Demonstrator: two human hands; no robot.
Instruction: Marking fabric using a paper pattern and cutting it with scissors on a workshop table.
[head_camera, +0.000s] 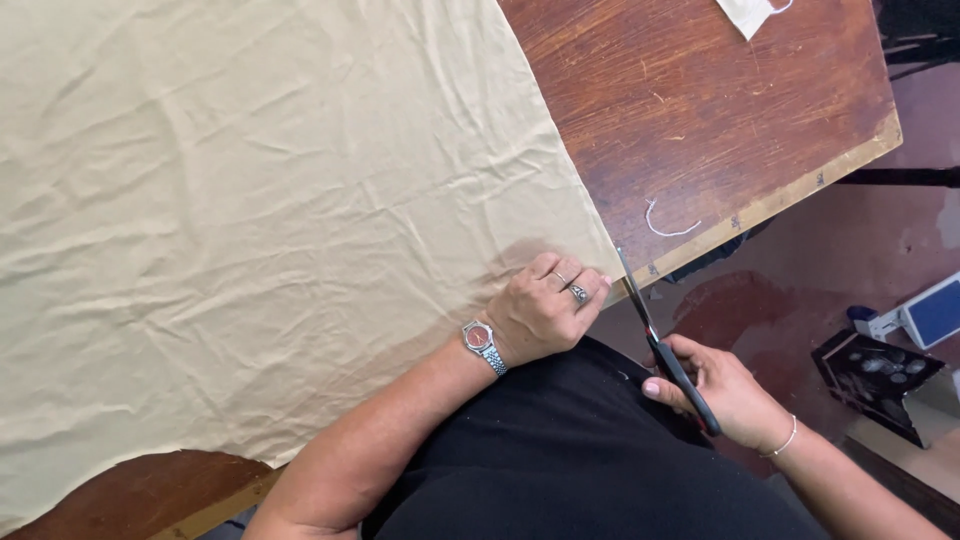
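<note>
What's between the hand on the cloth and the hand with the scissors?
In the head view, only the scissors' blade and the cloth's corner edge lie between the left hand and right hand.

A worn brown wooden table (720, 110) carries a loose white thread (665, 226) near its edge and a pale fabric scrap (748, 14) at the far side; a dark patterned box (875, 372) sits on the reddish floor (800, 290).

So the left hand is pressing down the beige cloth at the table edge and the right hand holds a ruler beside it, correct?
Not quite. The head view shows the right hand holds scissors, not a ruler. The rest stands: the left hand presses the beige cloth at the table edge.
</note>
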